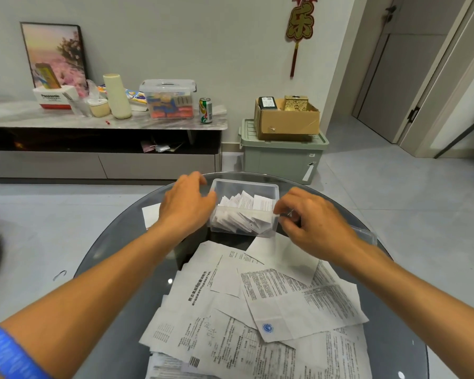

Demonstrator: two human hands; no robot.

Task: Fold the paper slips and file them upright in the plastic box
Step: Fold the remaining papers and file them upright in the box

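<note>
I see my left hand (188, 205) curled on the plastic box (245, 187) at centre frame; my right hand (309, 217) pinches its near-right rim. Folded slips (244, 209) stand inside, loose sheets (257, 310) lie below, and my right wrist hides the lid (367, 235).

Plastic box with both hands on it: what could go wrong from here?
1. The plastic box sits near the far edge of the glass table; a push from the left hand or right hand could slide it off.
2. The folded slips lean already and may topple flat.
3. Forearms over the unfolded sheets could sweep them off.
</note>
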